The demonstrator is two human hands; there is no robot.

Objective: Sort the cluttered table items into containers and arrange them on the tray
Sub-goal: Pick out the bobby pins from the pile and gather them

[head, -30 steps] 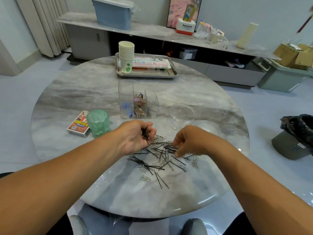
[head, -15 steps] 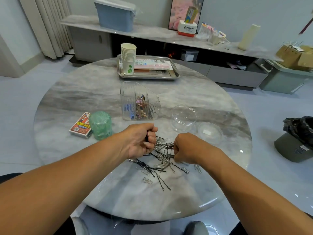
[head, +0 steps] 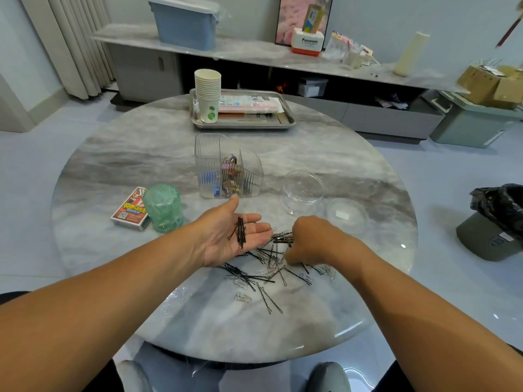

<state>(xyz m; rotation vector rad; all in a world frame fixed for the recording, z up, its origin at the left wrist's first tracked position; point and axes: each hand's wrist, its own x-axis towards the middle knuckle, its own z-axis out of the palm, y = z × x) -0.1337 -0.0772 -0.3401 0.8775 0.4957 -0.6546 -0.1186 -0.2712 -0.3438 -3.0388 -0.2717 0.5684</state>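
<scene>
Head view: left hand (head: pixel 226 236) lies palm-up with fingers straight, a small bundle of bobby pins (head: pixel 240 232) loose on it; right hand (head: pixel 307 240) is knuckles-up, fingers curled into the pin and clip pile (head: pixel 271 264) on the worktop (head: pixel 141 154), though what its grip holds I cannot tell. Risk: any palm tilt would likely spill the unclamped bundle. Clear organizer (head: pixel 227 168) stands just beyond with open room between; the near edge has spare margin.

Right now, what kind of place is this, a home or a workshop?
Probably a home living room: a round marble table, a long low cabinet along the wall with a framed picture on it, and curtains at the left.
</scene>
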